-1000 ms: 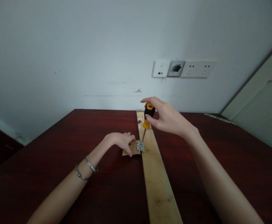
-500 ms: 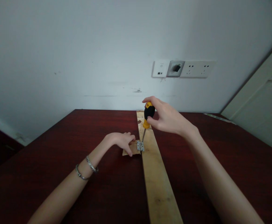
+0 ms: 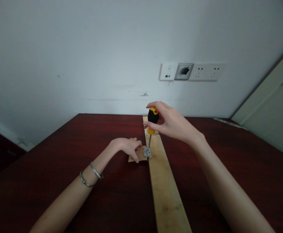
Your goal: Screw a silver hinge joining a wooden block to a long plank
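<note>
My right hand [image 3: 173, 123] is closed around the yellow-and-black handle of a screwdriver [image 3: 153, 115]. The screwdriver stands nearly upright, its shaft running down to a metal hinge [image 3: 149, 152]; the exact contact of its tip is too small to make out. One leaf of the hinge lies on a long wooden board [image 3: 165, 184], the other on a small piece of wood [image 3: 139, 155] at the board's left side. My left hand [image 3: 130, 148] holds that small piece down, thumb at its near side and fingers toward its far side, partly covering it.
Beneath everything is a dark red tabletop [image 3: 95, 207], its far edge close to a white wall [image 3: 107, 48]. Sockets [image 3: 204, 72] and a black plug [image 3: 185, 71] are on the wall. A thin pale strip [image 3: 229, 123] lies at the far right, near a light door [image 3: 277, 110].
My right hand has shifted its fingers on the screwdriver handle, the thumb now lying across it, and the handle leans slightly less to the right. My left hand stays on the small piece of wood.
</note>
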A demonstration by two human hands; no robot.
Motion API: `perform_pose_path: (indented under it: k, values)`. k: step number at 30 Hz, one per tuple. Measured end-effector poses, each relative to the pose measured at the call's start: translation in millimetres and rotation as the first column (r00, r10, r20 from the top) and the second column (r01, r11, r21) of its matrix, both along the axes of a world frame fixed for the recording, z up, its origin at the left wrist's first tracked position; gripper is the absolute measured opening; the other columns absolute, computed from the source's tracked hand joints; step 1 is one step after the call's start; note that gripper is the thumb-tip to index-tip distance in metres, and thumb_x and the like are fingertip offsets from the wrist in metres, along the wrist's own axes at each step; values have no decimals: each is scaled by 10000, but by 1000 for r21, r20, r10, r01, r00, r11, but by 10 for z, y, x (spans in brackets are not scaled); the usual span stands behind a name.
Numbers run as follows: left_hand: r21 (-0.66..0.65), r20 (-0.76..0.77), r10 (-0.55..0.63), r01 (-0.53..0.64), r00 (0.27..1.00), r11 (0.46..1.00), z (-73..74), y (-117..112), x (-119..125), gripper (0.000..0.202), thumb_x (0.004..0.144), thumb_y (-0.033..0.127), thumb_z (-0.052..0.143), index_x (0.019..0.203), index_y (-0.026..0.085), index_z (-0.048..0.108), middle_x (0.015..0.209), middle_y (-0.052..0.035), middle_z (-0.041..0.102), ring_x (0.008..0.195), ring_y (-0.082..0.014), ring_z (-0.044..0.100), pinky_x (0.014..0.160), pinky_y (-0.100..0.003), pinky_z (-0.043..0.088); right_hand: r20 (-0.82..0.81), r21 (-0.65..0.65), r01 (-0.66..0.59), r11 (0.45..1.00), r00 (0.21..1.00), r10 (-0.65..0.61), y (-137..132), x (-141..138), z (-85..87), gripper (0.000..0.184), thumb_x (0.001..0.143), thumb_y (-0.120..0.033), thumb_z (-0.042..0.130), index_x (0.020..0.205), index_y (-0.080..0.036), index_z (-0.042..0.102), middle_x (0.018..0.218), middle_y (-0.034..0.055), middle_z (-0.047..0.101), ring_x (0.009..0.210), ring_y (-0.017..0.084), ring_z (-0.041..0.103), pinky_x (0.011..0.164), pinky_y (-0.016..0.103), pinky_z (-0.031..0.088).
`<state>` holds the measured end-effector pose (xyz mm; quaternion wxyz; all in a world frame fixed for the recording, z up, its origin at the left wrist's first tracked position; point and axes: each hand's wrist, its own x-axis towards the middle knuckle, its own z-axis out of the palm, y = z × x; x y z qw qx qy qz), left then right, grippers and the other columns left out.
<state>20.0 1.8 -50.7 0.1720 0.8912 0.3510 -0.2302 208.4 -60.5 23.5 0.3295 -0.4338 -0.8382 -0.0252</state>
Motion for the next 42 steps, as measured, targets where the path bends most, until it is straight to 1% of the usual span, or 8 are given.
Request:
perform_pose_path:
  k: [9,15,18,22,28,34,39,42]
  values:
    - [-11,-1,8,-8,1000,1000,14,-11,13,855,571,604,671,1280,180,453,1262,-141,476,1150,-337,465,866,-366,444,-21,33,-9,999,1000,9,15,-17,-18,423,852,-240,504,1271,-217,452,1147,105,551,990,237,566,821,380,475]
    - [-2,-2,25,-25,1000,1000,21,-22,11,861,567,619,653,1287,194,442,1273,-133,479,1140,-340,470,873,-384,441,-10,36,48,998,999,-48,33,2,-13,410,802,-414,616,1169,-239,558,1125,94,522,847,201,578,771,369,492]
    - [-9,-9,8,-8,1000,1000,11,-9,9,872,570,625,652,1290,183,438,1270,-147,474,1115,-333,483,858,-382,449,-19,48,29,998,999,-28,36,6,-14,336,833,-334,582,1154,-237,559,1087,80,554,842,195,581,775,359,489]
    - [-4,-2,3,-3,1000,1000,-1,2,6,883,564,622,664,1295,183,435,1265,-149,471,1122,-336,479,855,-377,450,-37,55,-16,998,999,18,5,-13,-12,463,836,-228,517,1292,-225,436,1158,94,569,948,224,579,803,370,484]
    - [0,0,5,-5,1000,1000,4,-3,-3,869,576,628,655,1293,186,443,1276,-149,467,1137,-349,471,855,-378,448,42,48,123,991,991,-125,0,-25,-3,456,813,-464,576,1187,-210,513,1059,96,568,795,215,584,711,363,480]
    - [1,-1,0,0,1000,1000,-13,9,-1,874,572,625,660,1292,181,441,1283,-153,461,1131,-341,481,859,-370,449,41,-5,107,994,993,-107,-16,16,19,355,866,-290,487,1211,-206,492,1102,93,577,780,182,586,697,314,465]
    - [6,-9,5,-5,1000,1000,-8,0,1,882,578,627,656,1306,186,425,1294,-149,457,1146,-336,473,863,-365,454,78,40,150,988,985,-153,-13,0,17,400,861,-449,516,1182,-211,517,1078,90,612,831,220,598,684,324,450]
    - [0,-12,3,-3,1000,1000,-16,9,-4,883,584,620,658,1312,182,418,1303,-154,446,1153,-332,468,878,-371,450,52,42,122,992,991,-124,22,-3,-6,339,884,-393,494,1164,-205,528,1057,88,615,845,213,601,719,323,445]
